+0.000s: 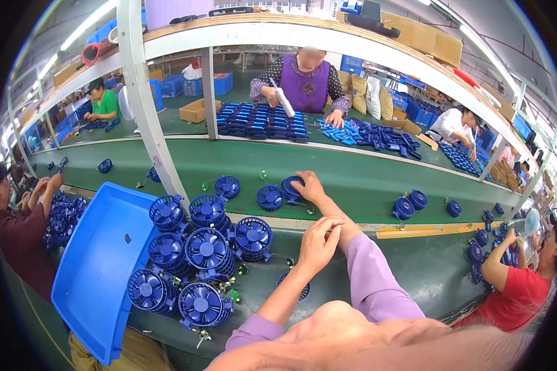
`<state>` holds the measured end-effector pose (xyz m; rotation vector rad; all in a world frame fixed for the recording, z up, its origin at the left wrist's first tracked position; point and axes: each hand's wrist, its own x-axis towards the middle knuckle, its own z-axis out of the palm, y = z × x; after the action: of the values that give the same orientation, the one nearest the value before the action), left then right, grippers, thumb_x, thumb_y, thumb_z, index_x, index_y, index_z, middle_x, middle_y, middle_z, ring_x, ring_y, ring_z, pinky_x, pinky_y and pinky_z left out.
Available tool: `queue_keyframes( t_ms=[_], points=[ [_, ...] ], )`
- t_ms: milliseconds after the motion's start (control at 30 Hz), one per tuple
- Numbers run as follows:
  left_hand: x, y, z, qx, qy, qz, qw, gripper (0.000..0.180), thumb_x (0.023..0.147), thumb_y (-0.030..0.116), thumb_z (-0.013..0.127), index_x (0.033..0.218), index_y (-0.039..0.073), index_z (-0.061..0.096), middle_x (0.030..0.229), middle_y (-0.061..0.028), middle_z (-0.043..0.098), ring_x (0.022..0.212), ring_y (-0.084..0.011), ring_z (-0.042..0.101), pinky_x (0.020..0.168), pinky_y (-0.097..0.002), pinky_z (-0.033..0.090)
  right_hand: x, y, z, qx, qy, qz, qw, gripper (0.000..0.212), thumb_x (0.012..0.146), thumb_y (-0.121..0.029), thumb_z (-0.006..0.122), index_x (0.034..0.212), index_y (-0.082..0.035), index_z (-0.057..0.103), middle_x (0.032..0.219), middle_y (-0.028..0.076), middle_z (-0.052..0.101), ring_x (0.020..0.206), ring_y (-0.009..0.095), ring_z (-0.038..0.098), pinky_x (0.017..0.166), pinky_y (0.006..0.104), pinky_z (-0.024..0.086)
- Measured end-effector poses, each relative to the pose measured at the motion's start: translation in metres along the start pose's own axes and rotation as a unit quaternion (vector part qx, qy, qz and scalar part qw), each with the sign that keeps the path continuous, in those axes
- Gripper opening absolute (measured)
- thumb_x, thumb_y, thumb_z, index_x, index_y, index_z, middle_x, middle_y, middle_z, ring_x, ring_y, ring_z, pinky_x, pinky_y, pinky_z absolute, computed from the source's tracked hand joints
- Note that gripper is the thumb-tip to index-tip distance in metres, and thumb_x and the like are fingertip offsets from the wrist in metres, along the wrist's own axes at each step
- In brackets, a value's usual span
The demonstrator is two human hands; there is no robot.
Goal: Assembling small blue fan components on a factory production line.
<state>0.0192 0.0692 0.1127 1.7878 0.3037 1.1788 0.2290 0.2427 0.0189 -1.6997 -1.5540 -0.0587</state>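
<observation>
On the green conveyor belt, my right hand (310,188) reaches forward and grips the edge of a round blue fan head (289,189). Right beside it, touching or nearly so, lies another fan head (270,198). My left hand (319,246) hovers over the near bench edge, its fingers loosely stretched and nothing visible in them. Below the left wrist, a fan head (293,287) on the bench is partly hidden by the forearm. To the left stand several stacks of caged fan heads (206,249), with small green circuit boards (233,295) on wires hanging out.
A large blue tray (99,272) leans at the left beside the stacks. A white post (148,111) rises behind it. More fan heads (404,208) lie on the belt at right. Co-workers sit across the belt and on both sides; one holds a white tool (283,101).
</observation>
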Motion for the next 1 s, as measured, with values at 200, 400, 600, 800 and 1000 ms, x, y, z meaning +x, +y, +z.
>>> queue_keyframes(
  t_ms=[200,400,600,800,1000],
  points=[
    [-0.003,-0.005,-0.006,0.007,0.015,-0.007,1.0,0.017,0.091,0.007,0.055,0.104,0.004,0.065,0.106,-0.009,0.067,0.091,-0.0193,0.065,0.072,-0.0285,0.052,-0.014,-0.039,0.001,-0.092,-0.107,0.015,0.99,0.076,0.073,-0.054,0.073,0.132,-0.008,0.053,0.129,0.026,0.051,0.119,0.043,0.048,0.101,0.0476,0.042],
    [0.001,-0.001,-0.005,-0.002,0.007,-0.01,1.0,0.017,0.091,0.007,0.055,0.104,0.004,0.066,0.107,-0.009,0.066,0.091,-0.0183,0.065,0.072,-0.0287,0.052,-0.012,-0.02,-0.017,-0.092,-0.13,0.01,0.987,0.081,0.069,-0.056,0.075,0.132,-0.011,0.053,0.128,0.026,0.052,0.116,0.042,0.051,0.098,0.0477,0.044],
    [0.0,-0.005,-0.01,-0.001,0.016,-0.019,1.0,0.018,0.091,0.008,0.055,0.105,0.005,0.066,0.11,-0.0094,0.066,0.092,-0.0183,0.065,0.072,-0.0284,0.052,-0.028,-0.01,-0.027,-0.039,-0.093,-0.009,0.995,0.078,0.064,-0.05,0.08,0.127,-0.009,0.057,0.123,0.025,0.056,0.111,0.04,0.056,0.096,0.0445,0.046],
    [0.001,-0.006,-0.009,-0.011,0.015,-0.017,1.0,0.019,0.091,0.009,0.056,0.107,0.006,0.066,0.111,-0.009,0.065,0.095,-0.0176,0.064,0.074,-0.0286,0.052,-0.041,-0.017,-0.058,0.04,0.043,0.091,0.994,0.069,0.069,-0.043,0.079,0.122,-0.004,0.06,0.11,0.022,0.064,0.104,0.035,0.061,0.093,0.0396,0.049],
    [0.001,-0.043,-0.006,0.016,0.168,-0.036,0.985,0.052,0.095,0.022,0.055,0.139,0.001,0.036,0.138,-0.0188,0.043,0.123,-0.0306,0.046,0.1,-0.0374,0.039,-0.076,-0.063,-0.104,0.305,0.033,0.074,0.949,0.063,0.08,-0.031,0.07,0.134,-0.004,0.051,0.125,0.014,0.059,0.112,0.02,0.056,0.099,0.0333,0.041]
  ],
)
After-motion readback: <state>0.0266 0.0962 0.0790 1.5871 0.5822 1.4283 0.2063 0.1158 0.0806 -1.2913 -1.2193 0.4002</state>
